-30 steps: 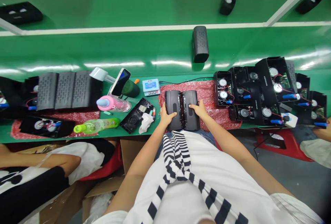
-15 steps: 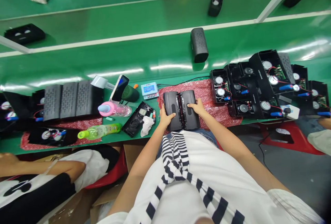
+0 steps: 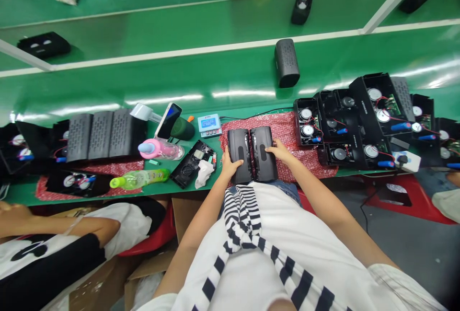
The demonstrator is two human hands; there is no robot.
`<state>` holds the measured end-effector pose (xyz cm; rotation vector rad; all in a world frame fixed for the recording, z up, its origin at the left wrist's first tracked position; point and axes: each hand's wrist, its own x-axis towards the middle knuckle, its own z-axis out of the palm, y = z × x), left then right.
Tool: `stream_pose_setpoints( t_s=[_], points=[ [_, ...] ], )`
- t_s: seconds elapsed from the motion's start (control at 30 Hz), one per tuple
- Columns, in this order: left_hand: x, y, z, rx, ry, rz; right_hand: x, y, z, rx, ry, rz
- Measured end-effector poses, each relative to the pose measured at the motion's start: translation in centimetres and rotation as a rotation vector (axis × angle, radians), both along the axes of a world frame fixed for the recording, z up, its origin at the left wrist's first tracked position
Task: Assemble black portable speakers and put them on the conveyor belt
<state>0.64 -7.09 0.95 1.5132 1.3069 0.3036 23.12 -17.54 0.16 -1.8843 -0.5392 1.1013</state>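
Note:
Two black speaker housings lie side by side at the table's front edge, a narrow dark gap between them. My left hand (image 3: 230,165) grips the outer side of the left speaker housing (image 3: 238,144), its thumb across the top face. On the other side, my right hand (image 3: 281,151) holds the right speaker housing (image 3: 261,139), thumb pressed near the long oval patch. Most of the fingers are hidden at the outer sides. Red bubble wrap (image 3: 285,124) is spread under and around the housings. What the gap holds inside cannot be made out.
Open speaker shells (image 3: 338,126) with wires and blue batteries crowd the right. Leftward are an opened black case (image 3: 190,167), a green bottle (image 3: 142,179), a pink bottle (image 3: 163,150) and a blue-screened meter (image 3: 209,125). A co-worker's arm (image 3: 72,227) rests at far left.
The view has shifted slightly, so the surroundings sit a little further right. My hands keep hold of the two housings; the right thumb has moved towards the right housing's outer edge.

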Motion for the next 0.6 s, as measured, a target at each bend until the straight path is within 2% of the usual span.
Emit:
stream_pose_setpoints(
  t_s=[0.2, 0.4, 0.47, 0.53, 0.6],
  points=[
    [0.0, -0.1, 0.4, 0.013, 0.013, 0.002, 1.4, -0.6, 0.2, 0.052, -0.099, 0.193],
    [0.1, -0.1, 0.0, 0.024, 0.009, 0.022, 1.7, -1.1, 2.8, 0.077, -0.330, 0.304],
    [0.2, -0.1, -0.2, 0.038, 0.006, 0.027, 1.6, -1.0, 3.6, 0.143, -0.505, 0.445],
    [0.3, -0.1, -0.3, 0.039, 0.006, 0.024, 1.3, -0.7, 4.1, 0.260, -0.651, 0.689],
    [0.5, -0.1, -0.3, 0.025, 0.015, 0.023, 0.9, -0.3, 4.1, 0.375, -0.662, 0.918]
  ],
)
